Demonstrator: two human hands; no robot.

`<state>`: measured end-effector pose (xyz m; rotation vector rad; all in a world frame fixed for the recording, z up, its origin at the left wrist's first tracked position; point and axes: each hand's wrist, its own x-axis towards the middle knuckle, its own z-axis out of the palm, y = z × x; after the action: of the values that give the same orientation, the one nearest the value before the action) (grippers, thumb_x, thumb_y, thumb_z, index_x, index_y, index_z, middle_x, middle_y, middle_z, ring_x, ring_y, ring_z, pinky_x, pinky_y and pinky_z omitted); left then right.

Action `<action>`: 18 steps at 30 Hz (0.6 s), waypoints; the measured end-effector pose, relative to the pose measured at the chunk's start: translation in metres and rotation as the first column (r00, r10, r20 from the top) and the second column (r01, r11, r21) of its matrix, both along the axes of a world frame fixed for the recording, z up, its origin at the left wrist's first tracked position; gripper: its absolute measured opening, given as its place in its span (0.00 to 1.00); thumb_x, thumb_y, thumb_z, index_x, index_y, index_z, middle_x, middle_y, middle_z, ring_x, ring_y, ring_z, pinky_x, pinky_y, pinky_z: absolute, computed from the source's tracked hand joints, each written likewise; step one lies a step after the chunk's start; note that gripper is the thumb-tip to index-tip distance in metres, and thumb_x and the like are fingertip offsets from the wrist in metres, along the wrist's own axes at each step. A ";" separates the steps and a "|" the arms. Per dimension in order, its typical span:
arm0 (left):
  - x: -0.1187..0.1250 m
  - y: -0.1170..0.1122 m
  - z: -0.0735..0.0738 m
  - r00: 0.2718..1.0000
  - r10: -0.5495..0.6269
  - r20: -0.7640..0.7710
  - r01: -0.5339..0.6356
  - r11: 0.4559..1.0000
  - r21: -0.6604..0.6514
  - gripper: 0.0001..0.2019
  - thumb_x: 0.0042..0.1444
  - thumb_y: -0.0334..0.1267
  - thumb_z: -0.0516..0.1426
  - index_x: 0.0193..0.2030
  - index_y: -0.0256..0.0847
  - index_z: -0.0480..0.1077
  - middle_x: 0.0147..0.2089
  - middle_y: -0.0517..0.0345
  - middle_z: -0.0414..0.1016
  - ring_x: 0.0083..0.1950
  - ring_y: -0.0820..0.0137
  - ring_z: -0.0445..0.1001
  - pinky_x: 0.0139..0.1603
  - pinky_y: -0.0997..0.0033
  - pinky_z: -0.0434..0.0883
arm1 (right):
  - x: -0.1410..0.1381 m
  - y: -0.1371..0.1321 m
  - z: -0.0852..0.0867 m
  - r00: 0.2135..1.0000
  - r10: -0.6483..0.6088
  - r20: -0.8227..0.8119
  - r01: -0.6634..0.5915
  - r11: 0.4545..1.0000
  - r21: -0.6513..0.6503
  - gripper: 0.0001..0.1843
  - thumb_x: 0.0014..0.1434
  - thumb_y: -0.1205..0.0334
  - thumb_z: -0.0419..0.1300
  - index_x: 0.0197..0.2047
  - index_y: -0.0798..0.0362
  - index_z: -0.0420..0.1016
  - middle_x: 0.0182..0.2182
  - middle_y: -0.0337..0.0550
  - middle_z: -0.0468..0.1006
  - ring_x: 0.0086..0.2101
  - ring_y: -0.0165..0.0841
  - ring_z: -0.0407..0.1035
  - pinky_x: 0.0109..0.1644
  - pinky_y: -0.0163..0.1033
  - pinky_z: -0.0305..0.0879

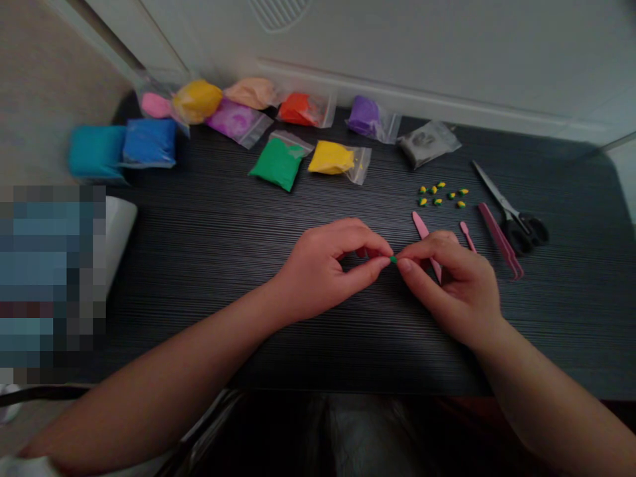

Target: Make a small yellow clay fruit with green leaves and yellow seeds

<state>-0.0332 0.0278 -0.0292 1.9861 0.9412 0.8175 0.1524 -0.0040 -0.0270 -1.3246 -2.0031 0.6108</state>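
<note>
Presently: small green piece (393,259) pinched

Left hand (338,268): thumb and forefinger clamped on one end of the piece. Right hand (454,285): thumb and forefinger together on its other end. Piece sits between them, over the black table (318,358). Pink flat tool (420,225) partly behind right hand. Farther: yellow-and-green bits (437,201), loosely grouped. Beyond: bagged green material (278,161), bagged yellow material (330,158) just beside it.

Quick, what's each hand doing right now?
Left hand: closed, pinching a small green piece.
Right hand: closed, pinching the same small green piece.
</note>
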 end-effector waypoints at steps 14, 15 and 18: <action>0.003 -0.001 0.000 0.993 0.053 0.107 -0.024 0.966 -0.256 0.05 0.51 0.35 0.57 0.34 0.39 0.73 0.33 0.60 0.72 0.32 0.76 0.69 0.30 0.77 0.64 | -0.002 -0.003 -0.002 0.993 -0.070 -0.099 0.071 0.997 0.002 0.02 0.54 0.66 0.58 0.32 0.50 0.71 0.24 0.35 0.71 0.26 0.28 0.64 0.34 0.39 0.60; 0.003 -0.001 0.000 0.993 0.054 0.107 -0.025 0.966 -0.256 0.05 0.51 0.35 0.57 0.34 0.39 0.73 0.33 0.60 0.72 0.32 0.76 0.69 0.30 0.76 0.64 | -0.003 -0.004 -0.002 0.994 -0.064 -0.091 0.064 0.998 0.003 0.02 0.54 0.66 0.58 0.32 0.50 0.71 0.24 0.35 0.71 0.26 0.27 0.64 0.34 0.39 0.60; 0.003 -0.002 0.001 0.993 0.056 0.100 -0.029 0.966 -0.256 0.05 0.51 0.36 0.57 0.34 0.40 0.73 0.33 0.60 0.72 0.32 0.76 0.69 0.31 0.76 0.64 | -0.004 -0.003 -0.001 0.997 -0.040 -0.067 0.040 0.999 0.009 0.03 0.54 0.67 0.58 0.32 0.50 0.71 0.24 0.35 0.70 0.25 0.27 0.64 0.34 0.39 0.60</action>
<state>-0.0299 0.0261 -0.0285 1.6910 0.9771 0.7771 0.1480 -0.0071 -0.0283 -1.3181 -1.9187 0.6179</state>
